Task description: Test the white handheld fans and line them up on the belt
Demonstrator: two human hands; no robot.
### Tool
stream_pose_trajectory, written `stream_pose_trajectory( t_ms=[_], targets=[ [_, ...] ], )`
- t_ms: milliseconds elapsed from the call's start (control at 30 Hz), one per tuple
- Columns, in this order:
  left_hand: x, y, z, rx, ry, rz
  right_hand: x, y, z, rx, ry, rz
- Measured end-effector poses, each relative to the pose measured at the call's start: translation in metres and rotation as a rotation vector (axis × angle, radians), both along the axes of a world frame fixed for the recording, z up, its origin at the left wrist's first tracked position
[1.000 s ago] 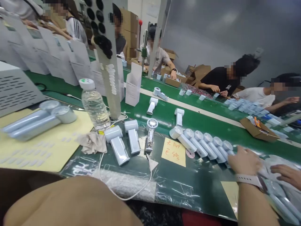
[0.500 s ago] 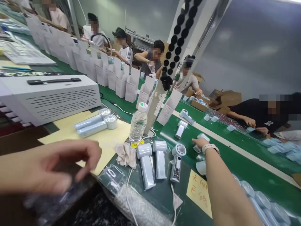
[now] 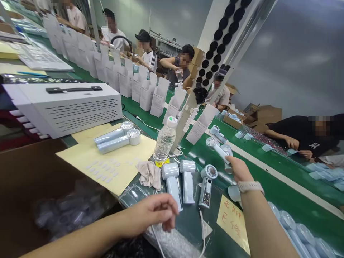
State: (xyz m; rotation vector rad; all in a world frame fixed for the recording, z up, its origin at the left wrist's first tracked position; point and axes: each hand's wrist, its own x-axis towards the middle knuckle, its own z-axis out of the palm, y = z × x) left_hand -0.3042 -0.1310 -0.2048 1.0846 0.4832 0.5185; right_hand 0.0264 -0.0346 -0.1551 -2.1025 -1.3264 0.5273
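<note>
My right hand [image 3: 238,169], with a pale watch on the wrist, is closed around the handle of a light-blue handheld fan [image 3: 217,147], lifted over the green conveyor belt [image 3: 274,186]. My left hand [image 3: 158,209] hovers low over the table's front edge, fingers curled and pinched together just above a roll of bubble wrap [image 3: 172,243]; nothing shows in them. Just beyond it lie two closed fans [image 3: 178,179] and one opened fan [image 3: 206,182] with a white cable.
A water bottle [image 3: 164,140], a crumpled cloth [image 3: 149,173], a yellow sheet [image 3: 113,161] bearing two fans, and a white perforated box [image 3: 64,105] stand left. A yellow note [image 3: 233,222] and a row of fans [image 3: 292,229] lie right. White cartons and other workers line the belt.
My right hand has picked a fan up off the belt and holds it raised. My left hand has swung from the left to the front centre, near the bubble wrap.
</note>
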Motion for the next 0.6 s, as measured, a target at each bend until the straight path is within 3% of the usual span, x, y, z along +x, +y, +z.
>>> stream_pose_trajectory(
  t_ms=[100, 167, 300, 433, 600],
  targets=[
    [0.031, 0.004, 0.002, -0.04, -0.14, 0.07, -0.027, -0.071, -0.007, 0.075, 0.048, 0.057],
    [0.053, 0.0, 0.003, -0.056, -0.279, 0.14, -0.055, -0.12, -0.022, 0.265, 0.008, 0.052],
    [0.083, -0.022, -0.001, -0.145, -0.408, 0.252, -0.1, -0.191, -0.062, 0.469, -0.173, 0.307],
    [0.084, -0.041, -0.005, -0.311, -0.347, 0.197, -0.111, -0.218, -0.08, 0.455, -0.228, 0.389],
    [0.071, -0.043, 0.007, -0.4, -0.356, 0.219, -0.117, -0.223, -0.07, 0.392, -0.237, 0.419]
  ],
)
